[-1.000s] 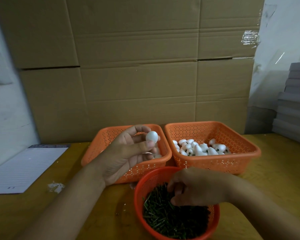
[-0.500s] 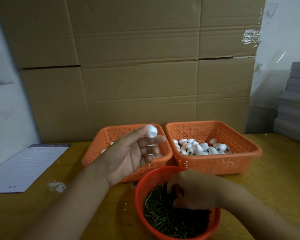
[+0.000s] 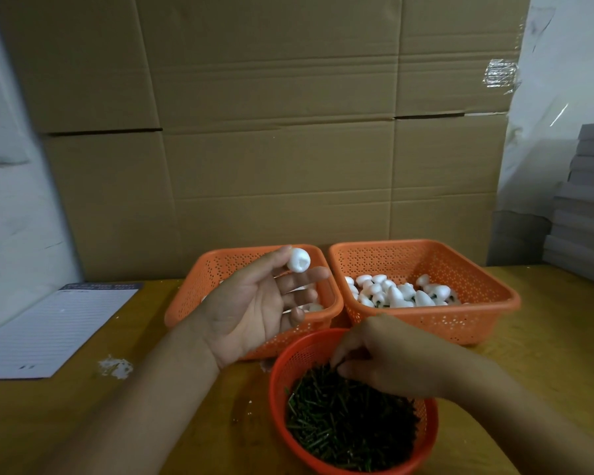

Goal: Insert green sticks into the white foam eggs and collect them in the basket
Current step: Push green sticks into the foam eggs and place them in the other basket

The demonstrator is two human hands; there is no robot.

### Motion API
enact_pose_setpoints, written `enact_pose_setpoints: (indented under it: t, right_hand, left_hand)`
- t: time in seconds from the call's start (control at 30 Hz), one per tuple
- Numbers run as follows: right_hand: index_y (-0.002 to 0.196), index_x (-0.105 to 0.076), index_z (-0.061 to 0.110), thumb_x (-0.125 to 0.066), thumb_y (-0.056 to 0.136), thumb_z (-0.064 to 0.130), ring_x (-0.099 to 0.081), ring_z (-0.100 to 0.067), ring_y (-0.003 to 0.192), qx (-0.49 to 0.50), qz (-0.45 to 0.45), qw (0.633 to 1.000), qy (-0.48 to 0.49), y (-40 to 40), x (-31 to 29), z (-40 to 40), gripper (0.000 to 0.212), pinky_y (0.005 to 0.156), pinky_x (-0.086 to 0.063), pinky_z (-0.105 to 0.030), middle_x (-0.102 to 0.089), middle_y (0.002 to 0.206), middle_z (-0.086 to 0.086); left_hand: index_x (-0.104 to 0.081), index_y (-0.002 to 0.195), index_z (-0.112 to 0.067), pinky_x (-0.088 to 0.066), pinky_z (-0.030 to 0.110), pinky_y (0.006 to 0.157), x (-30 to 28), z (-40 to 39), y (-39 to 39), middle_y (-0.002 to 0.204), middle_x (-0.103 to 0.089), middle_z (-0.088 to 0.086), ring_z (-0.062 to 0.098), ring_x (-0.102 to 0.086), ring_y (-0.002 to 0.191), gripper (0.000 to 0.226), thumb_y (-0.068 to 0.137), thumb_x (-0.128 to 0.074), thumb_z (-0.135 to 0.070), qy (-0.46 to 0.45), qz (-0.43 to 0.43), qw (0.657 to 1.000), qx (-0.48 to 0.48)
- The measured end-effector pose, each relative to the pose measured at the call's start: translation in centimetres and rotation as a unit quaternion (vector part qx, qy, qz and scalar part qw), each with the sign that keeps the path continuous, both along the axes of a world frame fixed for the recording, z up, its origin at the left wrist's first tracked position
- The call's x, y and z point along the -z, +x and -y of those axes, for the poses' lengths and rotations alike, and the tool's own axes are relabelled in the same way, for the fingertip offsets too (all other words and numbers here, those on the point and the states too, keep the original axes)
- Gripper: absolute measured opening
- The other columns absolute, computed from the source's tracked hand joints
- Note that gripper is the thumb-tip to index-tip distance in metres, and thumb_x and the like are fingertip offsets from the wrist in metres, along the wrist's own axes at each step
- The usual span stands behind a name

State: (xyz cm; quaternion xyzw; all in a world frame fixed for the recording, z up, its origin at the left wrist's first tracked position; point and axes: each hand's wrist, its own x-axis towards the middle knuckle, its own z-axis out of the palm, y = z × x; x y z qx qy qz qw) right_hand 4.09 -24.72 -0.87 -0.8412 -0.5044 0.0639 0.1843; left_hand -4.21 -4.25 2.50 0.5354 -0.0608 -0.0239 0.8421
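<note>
My left hand [image 3: 254, 306] is raised palm-up over the left orange basket [image 3: 199, 296] and pinches a white foam egg [image 3: 298, 259] between thumb and fingertips. My right hand [image 3: 388, 358] reaches down into the round red basket [image 3: 282, 368], fingers pinched in the pile of green sticks [image 3: 347, 426]; whether a stick is held is hidden. The right orange basket [image 3: 426, 320] holds several white foam eggs [image 3: 396, 294], some with green stick ends showing. A few plain eggs lie in the left basket, mostly hidden behind my hand.
A lined paper pad [image 3: 52, 330] lies at the left on the yellow wooden table [image 3: 546, 337]. White foam crumbs [image 3: 115, 366] sit beside it. Cardboard boxes [image 3: 275, 132] form a wall behind the baskets. Grey stacked sheets [image 3: 587, 207] stand at the right.
My left hand turned palm-up and its lower fingers spread, lifting the egg to the fingertips. My right hand stayed in the stick basket, shifting slightly.
</note>
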Motion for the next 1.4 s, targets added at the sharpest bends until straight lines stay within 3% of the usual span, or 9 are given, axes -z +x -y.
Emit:
enact_pose_setpoints:
  t: [0.1, 0.2, 0.37, 0.43, 0.53, 0.7, 0.87, 1.07, 1.4]
  right_hand:
    - [0.109, -0.077, 0.027, -0.064, 0.096, 0.016, -0.065, 0.009, 0.093, 0.0, -0.035, 0.999, 0.036, 0.1, -1.1, 0.6, 0.022, 0.085, -0.051, -0.014, -0.074, 0.103, 0.019]
    - [0.107, -0.078, 0.019, -0.066, 0.095, 0.009, -0.069, 0.003, 0.082, 0.027, -0.075, 0.991, 0.109, 0.1, -1.9, 1.0, 0.02, 0.074, -0.052, -0.015, -0.076, 0.091, 0.012]
    - [0.094, -0.072, 0.008, -0.071, 0.086, 0.0, -0.072, -0.019, 0.069, 0.044, -0.241, 0.918, 0.313, -1.1, -3.2, 0.8, 0.011, 0.061, -0.056, -0.021, -0.075, 0.077, -0.014]
    - [0.085, -0.073, 0.004, -0.072, 0.085, 0.003, -0.071, -0.018, 0.064, 0.054, -0.242, 0.896, 0.368, -1.4, -3.6, 0.8, 0.001, 0.057, -0.054, -0.02, -0.075, 0.072, -0.011]
    - [0.079, -0.074, 0.003, -0.071, 0.087, 0.003, -0.067, -0.014, 0.058, 0.076, -0.198, 0.887, 0.411, -1.2, -3.8, 0.9, 0.008, 0.052, -0.053, -0.02, -0.073, 0.067, -0.009]
    - [0.086, -0.072, 0.001, -0.068, 0.089, -0.002, -0.07, -0.023, 0.064, 0.092, -0.155, 0.893, 0.412, -0.8, -3.3, 0.8, 0.006, 0.061, -0.058, -0.024, -0.074, 0.072, -0.014]
    - [0.087, -0.073, 0.01, -0.068, 0.091, 0.001, -0.071, -0.017, 0.066, 0.1, -0.115, 0.905, 0.398, -0.5, -2.9, 0.8, 0.011, 0.064, -0.059, -0.027, -0.073, 0.072, -0.008]
    - [0.079, -0.073, 0.023, -0.071, 0.09, 0.011, -0.068, -0.026, 0.063, 0.111, -0.05, 0.919, 0.375, -0.5, -2.8, 0.9, 0.017, 0.064, -0.057, -0.052, -0.07, 0.067, -0.002]
    - [0.08, -0.073, 0.023, -0.071, 0.089, 0.011, -0.066, -0.019, 0.061, 0.114, -0.023, 0.92, 0.375, -0.8, -3.0, 0.9, 0.015, 0.062, -0.055, -0.042, -0.069, 0.067, 0.002]
  left_hand:
    - [-0.077, 0.087, -0.016, -0.051, 0.023, 0.057, 0.1, 0.0, 0.1, 0.098, -0.071, 0.004, 0.013, -0.064, 0.073, 0.02, 0.081, -0.073, -0.035, -0.002, -0.006, 1.0, -0.012]
    - [-0.078, 0.09, -0.014, -0.052, 0.023, 0.058, 0.2, 0.1, 0.2, 0.095, -0.071, 0.004, 0.012, -0.064, 0.071, 0.021, 0.078, -0.074, -0.031, -0.001, -0.001, 1.0, -0.019]
    - [-0.078, 0.096, -0.017, -0.054, 0.023, 0.061, 0.4, 0.2, 0.2, 0.109, -0.073, 0.007, 0.013, -0.068, 0.078, 0.02, 0.079, -0.074, -0.027, 0.024, 0.03, 0.999, -0.029]
    - [-0.077, 0.098, -0.019, -0.053, 0.022, 0.061, 0.5, 0.3, 0.2, 0.11, -0.072, 0.005, 0.013, -0.068, 0.082, 0.023, 0.078, -0.076, -0.029, 0.046, 0.041, 0.997, -0.038]
    - [-0.078, 0.098, -0.021, -0.049, 0.02, 0.06, 0.6, 0.5, 0.1, 0.099, -0.071, 0.001, 0.009, -0.064, 0.077, 0.026, 0.073, -0.08, -0.029, 0.064, 0.043, 0.996, -0.049]
    - [-0.077, 0.101, -0.019, -0.051, 0.022, 0.061, 0.6, 0.7, 0.1, 0.097, -0.069, 0.007, 0.013, -0.064, 0.077, 0.022, 0.079, -0.078, -0.023, 0.086, 0.043, 0.994, -0.052]
    - [-0.075, 0.104, -0.018, -0.054, 0.022, 0.065, 0.7, 0.6, 0.1, 0.101, -0.071, 0.009, 0.013, -0.067, 0.081, 0.03, 0.074, -0.081, -0.021, 0.093, 0.041, 0.993, -0.067]
    - [-0.069, 0.112, -0.013, -0.055, 0.023, 0.066, 0.7, 0.5, 0.0, 0.096, -0.072, 0.006, 0.013, -0.066, 0.081, 0.039, 0.075, -0.082, -0.017, 0.124, 0.052, 0.987, -0.083]
    - [-0.07, 0.112, -0.012, -0.055, 0.022, 0.068, 0.7, 0.5, -0.1, 0.099, -0.072, 0.007, 0.012, -0.065, 0.08, 0.034, 0.079, -0.077, -0.015, 0.149, 0.059, 0.983, -0.086]
